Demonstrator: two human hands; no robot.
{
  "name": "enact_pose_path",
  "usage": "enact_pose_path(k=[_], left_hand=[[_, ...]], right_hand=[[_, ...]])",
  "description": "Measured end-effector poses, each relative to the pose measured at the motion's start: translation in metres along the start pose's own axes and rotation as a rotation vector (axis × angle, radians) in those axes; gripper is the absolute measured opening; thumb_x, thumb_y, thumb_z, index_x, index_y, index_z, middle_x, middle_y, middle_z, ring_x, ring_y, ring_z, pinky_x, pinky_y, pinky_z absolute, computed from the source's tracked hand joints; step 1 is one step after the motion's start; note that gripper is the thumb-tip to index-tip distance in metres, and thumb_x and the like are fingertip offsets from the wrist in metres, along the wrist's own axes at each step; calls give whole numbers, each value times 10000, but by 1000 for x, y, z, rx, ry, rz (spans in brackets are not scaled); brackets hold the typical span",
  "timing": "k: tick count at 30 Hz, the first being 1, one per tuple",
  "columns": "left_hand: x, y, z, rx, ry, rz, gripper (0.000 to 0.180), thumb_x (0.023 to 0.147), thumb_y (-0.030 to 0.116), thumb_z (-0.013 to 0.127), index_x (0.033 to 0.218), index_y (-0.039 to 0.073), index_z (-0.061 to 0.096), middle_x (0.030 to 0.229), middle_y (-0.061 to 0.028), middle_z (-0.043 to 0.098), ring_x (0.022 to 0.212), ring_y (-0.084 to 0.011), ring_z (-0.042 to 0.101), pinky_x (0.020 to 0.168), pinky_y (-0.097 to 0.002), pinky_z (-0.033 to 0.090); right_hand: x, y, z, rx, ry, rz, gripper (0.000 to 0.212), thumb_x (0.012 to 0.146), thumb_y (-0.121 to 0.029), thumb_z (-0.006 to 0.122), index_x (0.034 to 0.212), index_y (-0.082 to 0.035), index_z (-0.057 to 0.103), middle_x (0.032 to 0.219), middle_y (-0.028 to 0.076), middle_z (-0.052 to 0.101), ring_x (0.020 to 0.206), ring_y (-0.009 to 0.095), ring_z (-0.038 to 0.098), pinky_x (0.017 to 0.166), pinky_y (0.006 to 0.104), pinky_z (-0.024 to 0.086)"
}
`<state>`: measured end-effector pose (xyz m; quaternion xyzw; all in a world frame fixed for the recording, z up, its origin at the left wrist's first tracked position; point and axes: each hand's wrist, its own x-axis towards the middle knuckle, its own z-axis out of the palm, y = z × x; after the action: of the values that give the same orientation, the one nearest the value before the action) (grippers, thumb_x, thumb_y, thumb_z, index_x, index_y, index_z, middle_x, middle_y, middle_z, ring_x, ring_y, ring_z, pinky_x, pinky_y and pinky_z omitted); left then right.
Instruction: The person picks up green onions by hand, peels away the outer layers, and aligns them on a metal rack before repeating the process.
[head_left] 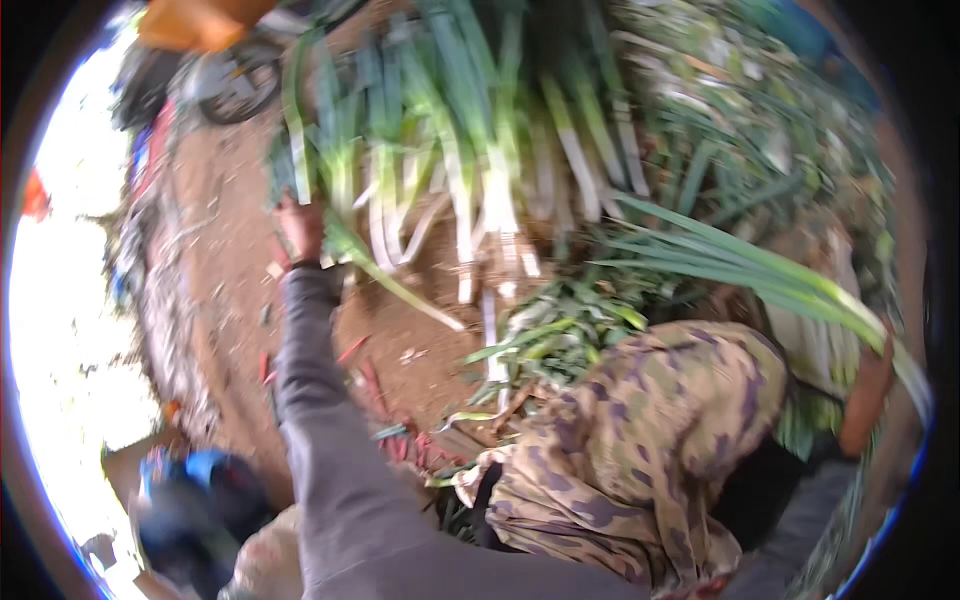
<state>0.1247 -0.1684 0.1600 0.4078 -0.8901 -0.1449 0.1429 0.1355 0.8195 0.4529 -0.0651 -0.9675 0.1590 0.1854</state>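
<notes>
My left hand (pixel 302 228) stretches out to the far left with its fingers closed on the white lower end of a leek (pixel 297 135). The hand is a little blurred. Beside it, a pile of leeks (pixel 463 185) lies on the ground, green tops away from me and white rooted ends toward me. One single leek (pixel 400 290) lies slanting just right of my left wrist. At the right rim, my right hand (pixel 868 395) is wrapped round a bunch of leeks (pixel 800 285), whose green leaves point left over the ground.
Camouflage cloth (pixel 640 430) covers my lap. Leaf trimmings (pixel 570 330) lie in front of it. Green waste (pixel 760 110) is heaped at far right. Red strips (pixel 370 385) are scattered on the brown dirt (pixel 220 270). A wheel (pixel 240 85) stands at far left, and a blue-clad person (pixel 200 500) appears at lower left.
</notes>
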Motion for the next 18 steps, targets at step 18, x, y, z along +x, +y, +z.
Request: enact_pose_path(k=[18], left_hand=[[-292, 558, -318, -1109, -1153, 1432, 551, 1003, 319, 727, 1427, 1, 577, 1208, -113, 721, 1136, -163, 656, 988, -337, 538]], right_hand=[[30, -299, -26, 829, -747, -426, 347, 1003, -216, 706, 1269, -8, 628, 1169, 85, 683, 1063, 173, 649, 892, 323, 536]])
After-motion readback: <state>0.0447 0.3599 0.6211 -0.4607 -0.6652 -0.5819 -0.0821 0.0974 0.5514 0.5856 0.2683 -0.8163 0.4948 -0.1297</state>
